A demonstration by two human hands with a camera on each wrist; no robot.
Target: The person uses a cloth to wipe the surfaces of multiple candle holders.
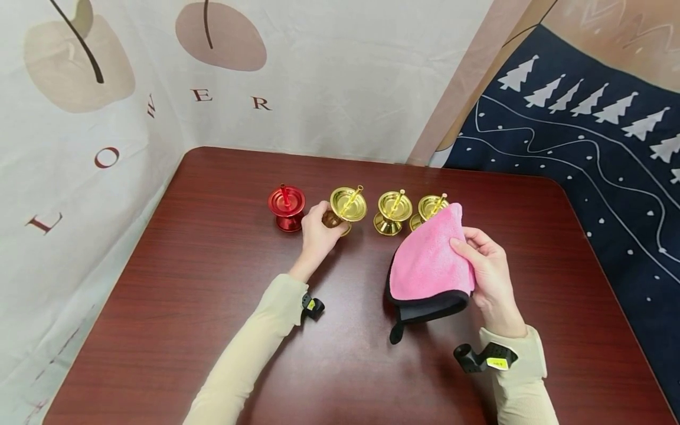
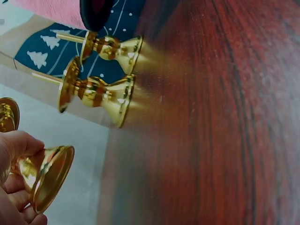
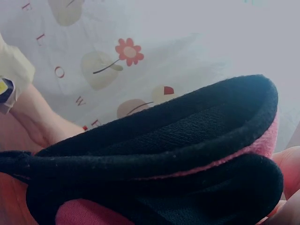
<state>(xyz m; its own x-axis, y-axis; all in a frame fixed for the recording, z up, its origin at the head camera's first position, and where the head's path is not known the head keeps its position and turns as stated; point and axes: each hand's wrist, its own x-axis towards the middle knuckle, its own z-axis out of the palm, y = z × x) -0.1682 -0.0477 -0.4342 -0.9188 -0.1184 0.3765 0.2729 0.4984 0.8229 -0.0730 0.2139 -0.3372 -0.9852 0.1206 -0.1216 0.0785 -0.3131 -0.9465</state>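
The left hand (image 1: 319,233) is closed around the lower body of a shiny gold metal candle holder with a round dish, an upright tube and a flared base (image 1: 346,206), thumb on one side and fingers on the other. The left wrist view shows the hollow underside of that base, tilted and raised clear of the dark red-brown wood-grain table (image 1: 340,366). Immediately left of this grip stands a glossy red metal candle holder of like form (image 1: 287,203), upright; contact with the hand cannot be determined. To the right of the same grip, apart from it, stand two more items: a gold metal candle holder with a thin tube (image 1: 394,209), upright and fully visible, and beyond it a second gold metal candle holder (image 1: 428,206), partly covered from the head view by cloth. The right hand (image 1: 489,271) pinches a folded plush pink cloth with black edging (image 1: 430,260) between thumb and fingers at its right side. The cloth hangs leftward from that grip, its dark inner face exposed below and a black loop (image 1: 396,332) at its lower left corner.
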